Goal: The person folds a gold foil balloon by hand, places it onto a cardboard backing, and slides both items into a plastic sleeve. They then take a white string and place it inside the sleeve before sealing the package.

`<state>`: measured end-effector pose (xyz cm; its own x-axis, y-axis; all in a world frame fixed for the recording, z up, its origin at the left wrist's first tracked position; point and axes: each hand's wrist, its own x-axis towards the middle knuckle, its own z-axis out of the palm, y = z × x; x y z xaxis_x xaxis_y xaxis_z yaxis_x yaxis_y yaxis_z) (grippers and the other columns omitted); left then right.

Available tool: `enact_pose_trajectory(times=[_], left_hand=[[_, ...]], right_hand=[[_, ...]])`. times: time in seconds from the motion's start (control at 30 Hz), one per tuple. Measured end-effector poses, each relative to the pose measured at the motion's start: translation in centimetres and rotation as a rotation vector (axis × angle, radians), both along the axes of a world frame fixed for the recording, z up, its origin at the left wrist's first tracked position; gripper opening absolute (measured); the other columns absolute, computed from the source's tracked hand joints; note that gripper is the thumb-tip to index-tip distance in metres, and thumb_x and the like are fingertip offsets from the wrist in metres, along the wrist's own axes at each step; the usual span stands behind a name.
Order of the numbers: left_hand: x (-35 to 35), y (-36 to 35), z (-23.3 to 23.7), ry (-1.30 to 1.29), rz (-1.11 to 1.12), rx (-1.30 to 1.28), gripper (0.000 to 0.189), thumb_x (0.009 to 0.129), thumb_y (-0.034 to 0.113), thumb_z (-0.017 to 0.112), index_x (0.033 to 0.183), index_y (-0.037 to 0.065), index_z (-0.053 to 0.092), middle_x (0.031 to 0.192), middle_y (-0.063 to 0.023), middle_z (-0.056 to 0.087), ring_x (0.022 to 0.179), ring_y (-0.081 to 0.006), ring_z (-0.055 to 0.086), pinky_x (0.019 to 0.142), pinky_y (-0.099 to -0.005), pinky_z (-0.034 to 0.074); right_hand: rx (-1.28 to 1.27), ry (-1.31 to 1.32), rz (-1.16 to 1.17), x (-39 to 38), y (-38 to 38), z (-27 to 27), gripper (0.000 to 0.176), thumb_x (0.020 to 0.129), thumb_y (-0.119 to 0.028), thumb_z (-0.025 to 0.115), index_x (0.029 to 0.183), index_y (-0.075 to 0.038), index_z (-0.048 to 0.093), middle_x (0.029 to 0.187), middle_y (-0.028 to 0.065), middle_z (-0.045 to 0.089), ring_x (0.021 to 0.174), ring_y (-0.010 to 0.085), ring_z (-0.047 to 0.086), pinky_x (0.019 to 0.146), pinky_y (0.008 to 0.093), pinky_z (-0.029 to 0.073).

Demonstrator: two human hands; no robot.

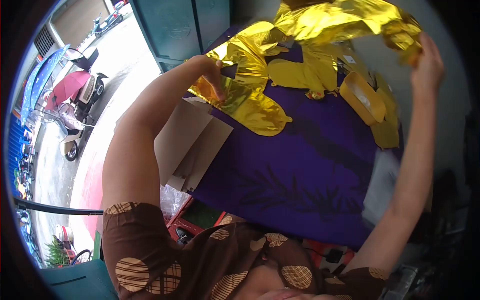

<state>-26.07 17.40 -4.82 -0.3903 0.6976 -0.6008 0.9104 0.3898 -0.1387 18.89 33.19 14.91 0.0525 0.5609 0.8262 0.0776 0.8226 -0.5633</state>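
A long piece of shiny gold foil (345,22), which looks like a deflated foil balloon, stretches across the top of the view. My right hand (428,65) is raised at the far right, its fingers closed on the crumpled end of the foil. At the left, my left hand (209,75) is bent over the foil with thumb and fingers pinching it; part of its grip is hidden. Below that hand, a rounded gold foil end (265,117) with a small tab lies on the purple cloth (300,160). Flat, duller yellow foil pieces (290,73) lie between my hands.
A yellow oblong container (356,95) with something whitish inside stands right of the foil. Cardboard sheets (182,132) are stacked at the table's left edge. Clear plastic (382,182) lies near my right forearm. A teal cabinet (175,30) stands behind; scooters (75,120) are outside.
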Motion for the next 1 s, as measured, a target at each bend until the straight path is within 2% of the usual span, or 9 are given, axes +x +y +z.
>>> enact_pose_trajectory(times=[0.27, 0.43, 0.47, 0.53, 0.67, 0.73, 0.83, 0.87, 1.0], left_hand=[[-1.8, 1.9, -1.8, 0.024, -0.134, -0.057, 0.16, 0.046, 0.072, 0.089, 0.158, 0.015, -0.012, 0.162, -0.0266, 0.016, 0.149, -0.0389, 0.021, 0.117, -0.0489, 0.027], [1.3, 2.2, -0.5, 0.171, -0.508, 0.088, 0.104, 0.065, 0.075, 0.078, 0.135, 0.001, 0.057, 0.129, -0.0318, 0.058, 0.117, -0.0391, 0.062, 0.099, -0.0412, 0.049], [5.1, 0.0, 2.1, 0.027, -0.459, 0.188, 0.084, 0.076, 0.071, 0.071, 0.104, -0.008, 0.067, 0.085, -0.0241, 0.07, 0.084, -0.0337, 0.071, 0.079, -0.0378, 0.057], [11.0, -3.1, 3.8, -0.306, -0.229, 0.527, 0.086, 0.085, 0.074, 0.058, 0.09, -0.01, 0.072, 0.074, -0.0213, 0.071, 0.069, -0.0318, 0.07, 0.065, -0.0436, 0.056], [20.1, -10.5, 4.4, -1.301, 0.315, 0.061, 0.128, 0.078, 0.096, 0.022, 0.123, -0.018, 0.057, 0.094, -0.0323, 0.068, 0.088, -0.0425, 0.071, 0.073, -0.0511, 0.058], [23.6, -13.3, 3.9, -1.496, 0.393, -0.057, 0.135, 0.075, 0.098, 0.019, 0.139, -0.02, 0.038, 0.105, -0.0355, 0.065, 0.093, -0.0432, 0.069, 0.08, -0.0514, 0.057], [27.3, -15.2, 1.8, -1.62, 0.542, -0.024, 0.126, 0.078, 0.095, 0.019, 0.133, -0.015, 0.046, 0.103, -0.0298, 0.069, 0.098, -0.039, 0.07, 0.083, -0.0521, 0.055], [27.2, -15.5, 1.1, -1.79, 0.49, -0.077, 0.095, 0.093, 0.075, 0.039, 0.128, -0.013, 0.051, 0.104, -0.0263, 0.069, 0.095, -0.0332, 0.071, 0.085, -0.0451, 0.056], [29.1, -16.6, -0.2, -1.752, 0.464, 0.26, 0.029, 0.092, 0.003, 0.064, 0.117, -0.009, 0.058, 0.099, -0.0151, 0.069, 0.087, -0.021, 0.07, 0.081, -0.0312, 0.058]], right_hand=[[-0.053, -0.13, -0.287, 13.5, -16.1, 0.0, 0.026, 0.099, -0.012, 0.063, 0.119, 0.005, 0.066, 0.111, 0.008, 0.067, 0.099, 0.0135, 0.064, 0.087, 0.0254, 0.051], [0.095, -0.422, -0.41, 13.1, -24.4, -4.7, 0.016, 0.098, -0.004, 0.061, 0.108, 0.006, 0.069, 0.1, 0.0034, 0.069, 0.092, 0.0084, 0.061, 0.083, 0.0235, 0.05], [0.105, -0.51, -0.411, 12.4, -26.2, -5.5, 0.015, 0.096, -0.001, 0.062, 0.107, 0.006, 0.069, 0.097, 0.0034, 0.069, 0.087, 0.0086, 0.061, 0.078, 0.0246, 0.051], [0.187, -0.679, -0.404, 11.0, -28.9, -6.5, 0.013, 0.092, 0.003, 0.065, 0.104, 0.006, 0.069, 0.087, 0.0052, 0.068, 0.076, 0.0116, 0.062, 0.068, 0.0273, 0.051], [0.423, -0.732, -0.189, 9.0, -30.4, -10.0, 0.018, 0.076, 0.007, 0.07, 0.093, 0.002, 0.065, 0.069, 0.0077, 0.057, 0.054, 0.023, 0.053, 0.051, 0.0363, 0.041], [0.472, -0.752, -0.063, 7.9, -31.1, -11.8, 0.021, 0.075, 0.005, 0.07, 0.094, 0.002, 0.064, 0.071, 0.0065, 0.058, 0.055, 0.0222, 0.054, 0.052, 0.0367, 0.042], [0.546, -0.764, 0.067, 5.6, -32.5, -14.8, 0.018, 0.078, -0.005, 0.068, 0.095, 0.002, 0.063, 0.076, 0.0066, 0.06, 0.06, 0.019, 0.056, 0.056, 0.0331, 0.045], [0.59, -0.755, 0.068, 4.9, -32.8, -16.1, 0.018, 0.078, -0.007, 0.067, 0.094, 0.002, 0.063, 0.076, 0.0067, 0.061, 0.062, 0.0184, 0.057, 0.058, 0.0325, 0.046], [0.579, -0.761, 0.215, 3.6, -34.2, -20.0, 0.027, 0.081, -0.017, 0.074, 0.096, 0.001, 0.063, 0.084, 0.0072, 0.065, 0.066, 0.0187, 0.06, 0.06, 0.0321, 0.047]])
